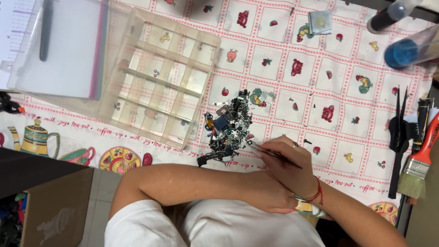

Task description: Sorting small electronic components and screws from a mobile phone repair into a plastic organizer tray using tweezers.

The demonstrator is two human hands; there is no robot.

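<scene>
The right hand (290, 158), at lower centre of the frame, is pinched shut on a pair of thin dark tweezers (270, 153), whose tips point left into the near edge of a heap of small parts (231, 126) lying on the desk (329, 82) at centre. The left hand (267, 192) lies under the right wrist, the forearm crossed in front of the body; it holds nothing that shows, and whether its fingers are curled or flat I cannot tell.

By the look of it, the step in hand is picking single pieces out of the heap with the tweezers. The clear compartment tray (160, 77), just left of the heap, stands open, and most of its cells look bare (a few tiny specks may lie in some). The next move would seem to call for a steady, narrow pinch on one piece alone, since the parts lie tangled and touching, and a lift that does not drag its neighbours along.

Hard to make out: the tweezer tips are lost against the dark clutter, so whether they grip a piece cannot be told. The parts are too small to name. The brush (418, 158) and dark tools at right are partly cut by the frame edge, as are the blue-capped bottle (409, 48) at upper right and the clear lidded box (59, 45) at upper left.
</scene>
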